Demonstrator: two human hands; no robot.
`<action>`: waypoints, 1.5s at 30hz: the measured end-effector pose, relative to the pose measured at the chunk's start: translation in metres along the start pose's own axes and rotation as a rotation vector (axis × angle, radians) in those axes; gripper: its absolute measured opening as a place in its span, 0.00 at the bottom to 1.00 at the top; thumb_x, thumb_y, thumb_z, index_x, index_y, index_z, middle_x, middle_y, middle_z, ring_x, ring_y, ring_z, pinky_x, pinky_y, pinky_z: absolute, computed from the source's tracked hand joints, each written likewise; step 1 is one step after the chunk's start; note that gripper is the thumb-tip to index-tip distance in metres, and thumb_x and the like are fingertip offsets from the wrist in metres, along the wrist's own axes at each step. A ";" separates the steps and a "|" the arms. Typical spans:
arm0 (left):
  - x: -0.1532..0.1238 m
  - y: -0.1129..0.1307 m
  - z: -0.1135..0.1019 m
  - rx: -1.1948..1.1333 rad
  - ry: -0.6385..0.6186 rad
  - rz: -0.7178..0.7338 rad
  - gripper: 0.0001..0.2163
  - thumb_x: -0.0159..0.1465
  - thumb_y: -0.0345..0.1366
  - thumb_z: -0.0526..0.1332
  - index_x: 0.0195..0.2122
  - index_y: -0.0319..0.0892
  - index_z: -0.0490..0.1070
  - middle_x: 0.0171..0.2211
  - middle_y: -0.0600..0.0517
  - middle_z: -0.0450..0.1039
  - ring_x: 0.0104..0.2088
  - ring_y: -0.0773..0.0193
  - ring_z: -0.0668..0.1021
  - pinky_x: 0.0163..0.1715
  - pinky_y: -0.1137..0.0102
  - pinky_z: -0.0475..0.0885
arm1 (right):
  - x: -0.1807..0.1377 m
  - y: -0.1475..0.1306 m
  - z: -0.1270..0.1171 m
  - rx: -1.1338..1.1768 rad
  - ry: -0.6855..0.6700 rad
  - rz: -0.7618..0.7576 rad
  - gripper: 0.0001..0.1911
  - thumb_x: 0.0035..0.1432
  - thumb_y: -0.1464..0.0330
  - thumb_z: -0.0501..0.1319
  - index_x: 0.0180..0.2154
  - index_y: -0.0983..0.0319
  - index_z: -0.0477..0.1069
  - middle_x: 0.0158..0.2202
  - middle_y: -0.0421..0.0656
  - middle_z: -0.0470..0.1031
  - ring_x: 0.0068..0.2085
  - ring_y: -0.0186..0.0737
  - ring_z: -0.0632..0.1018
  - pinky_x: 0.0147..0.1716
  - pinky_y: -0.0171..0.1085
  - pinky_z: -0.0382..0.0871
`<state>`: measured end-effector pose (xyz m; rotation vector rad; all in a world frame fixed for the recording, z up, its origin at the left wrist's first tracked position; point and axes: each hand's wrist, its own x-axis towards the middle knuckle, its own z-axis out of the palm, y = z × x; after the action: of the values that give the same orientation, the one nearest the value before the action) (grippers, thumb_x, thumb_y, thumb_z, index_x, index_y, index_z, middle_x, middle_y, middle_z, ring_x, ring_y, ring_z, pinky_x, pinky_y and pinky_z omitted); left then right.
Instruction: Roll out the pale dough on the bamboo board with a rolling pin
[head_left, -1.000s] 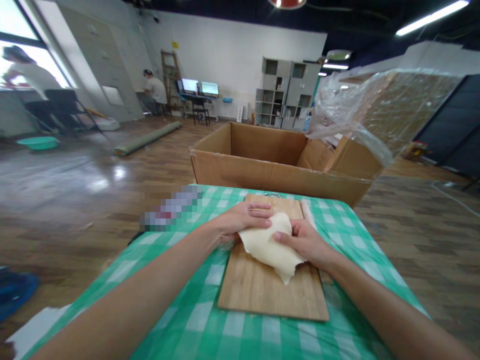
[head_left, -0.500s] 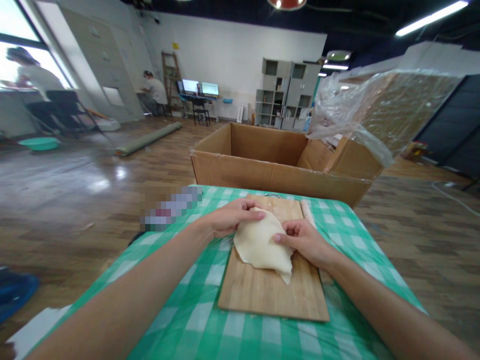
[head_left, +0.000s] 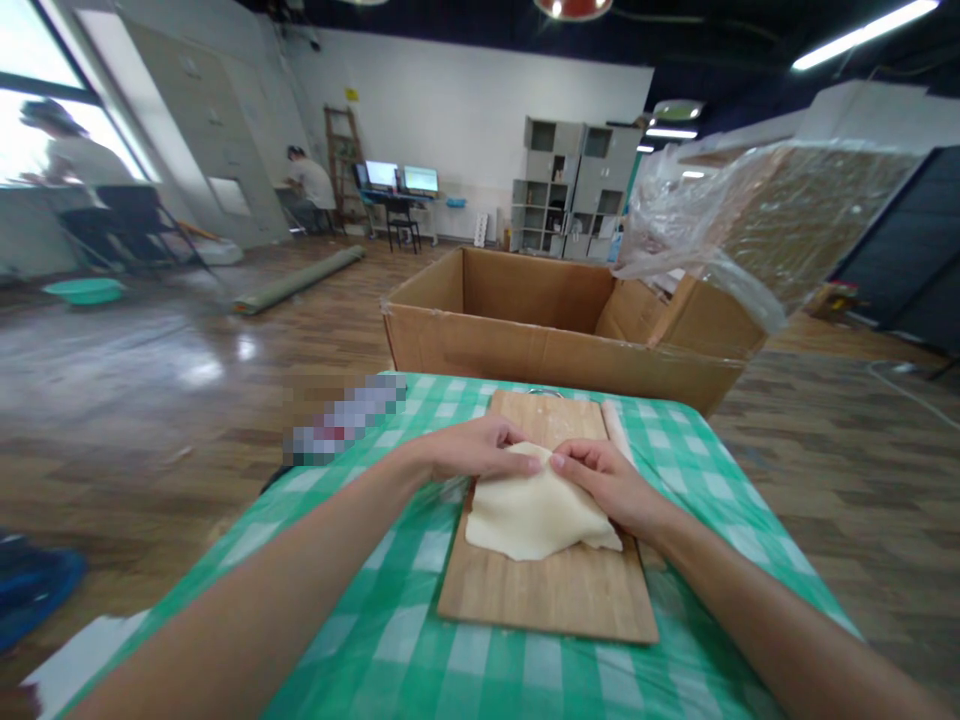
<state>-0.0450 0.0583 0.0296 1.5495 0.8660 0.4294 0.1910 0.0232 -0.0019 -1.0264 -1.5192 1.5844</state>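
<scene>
One dough sheet [head_left: 536, 515], one board [head_left: 555, 600], left hand [head_left: 472, 455], right hand [head_left: 611, 480]

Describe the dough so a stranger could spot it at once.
Find the green-checked table in front of the cardboard box; a wooden board lies on it. The dough is the pale, floppy sheet on that board, pinched at its far edge by the left hand and right hand. Nothing else there is soft and cream-coloured.
</scene>
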 end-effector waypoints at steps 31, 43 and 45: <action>0.012 -0.008 0.024 -0.019 0.118 0.035 0.22 0.61 0.56 0.67 0.37 0.39 0.77 0.31 0.49 0.77 0.27 0.64 0.76 0.22 0.73 0.64 | 0.004 0.003 -0.007 0.060 -0.056 -0.049 0.40 0.47 0.65 0.78 0.58 0.58 0.64 0.42 0.43 0.82 0.41 0.44 0.83 0.37 0.38 0.78; 0.023 -0.014 0.032 -0.054 0.325 0.135 0.17 0.62 0.51 0.66 0.33 0.40 0.73 0.28 0.53 0.72 0.27 0.66 0.72 0.24 0.74 0.61 | 0.003 0.006 -0.009 -0.175 -0.006 0.050 0.19 0.57 0.53 0.70 0.36 0.62 0.73 0.22 0.35 0.72 0.17 0.30 0.70 0.11 0.28 0.62; 0.024 -0.015 0.032 0.017 0.257 0.188 0.18 0.63 0.53 0.65 0.34 0.40 0.74 0.28 0.53 0.72 0.27 0.66 0.72 0.25 0.73 0.60 | 0.002 0.005 -0.008 -0.229 -0.045 0.047 0.19 0.59 0.52 0.68 0.34 0.62 0.72 0.21 0.34 0.70 0.16 0.29 0.68 0.11 0.27 0.61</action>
<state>-0.0109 0.0534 0.0046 1.6202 0.9239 0.7716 0.1972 0.0282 -0.0066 -1.1655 -1.7499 1.4991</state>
